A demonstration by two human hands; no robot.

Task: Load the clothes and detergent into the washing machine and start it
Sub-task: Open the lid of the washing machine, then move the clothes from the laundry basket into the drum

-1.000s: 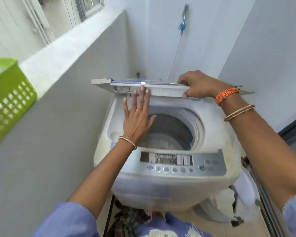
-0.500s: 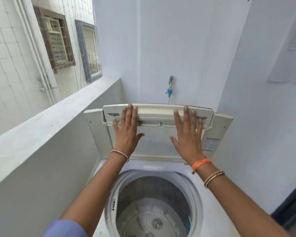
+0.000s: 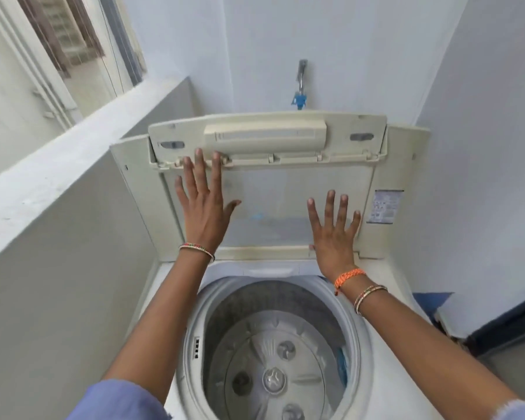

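The white top-loading washing machine stands below me with its folding lid raised upright against the back wall. The round drum lies open, showing the grey agitator plate and no clothes. My left hand is spread flat with straight fingers in front of the lid's left part, fingertips near the fold. My right hand is spread flat lower on the lid's right part. Whether the palms touch the lid I cannot tell. Neither hand holds anything.
A grey parapet wall runs close along the machine's left side. A tap with a blue fitting sticks out of the back wall above the lid. White wall closes in the right side, with a dark door frame low right.
The lid went from half raised, held by my right hand, to fully upright. Both hands have since slid down from its top fold, the right one lower. My view dropped toward the drum.
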